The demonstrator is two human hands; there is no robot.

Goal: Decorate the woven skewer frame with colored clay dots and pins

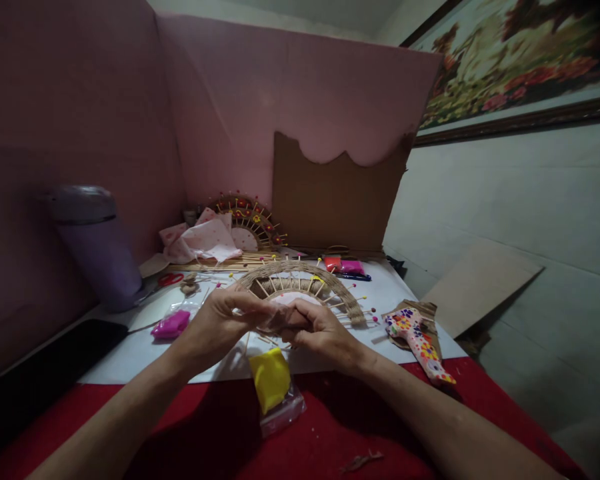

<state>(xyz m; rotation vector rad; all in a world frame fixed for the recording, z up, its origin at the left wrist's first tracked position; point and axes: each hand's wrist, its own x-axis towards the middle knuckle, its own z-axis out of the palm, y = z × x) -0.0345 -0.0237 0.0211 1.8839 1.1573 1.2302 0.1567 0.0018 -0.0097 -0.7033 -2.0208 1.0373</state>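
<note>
My left hand [225, 319] and my right hand [320, 331] meet in front of me, fingers pinched together on the near edge of a half-round craft piece [305, 283] of wound jute with wooden sticks fanning out. The sticks end in small coloured beads. What the fingertips pinch is too small to make out. A yellow lump of clay in a clear bag [271, 381] lies just below my hands on the red cloth [330, 433].
A purple flask [96, 243] stands at the left beside a black phone [45, 370]. Pink clay bag [171, 325], red scissors [170, 279], pink cloth [200, 241], a second fan piece [253, 220] and a flower-painted object [420, 343] lie around. Cardboard [337, 200] backs the white sheet [390, 293].
</note>
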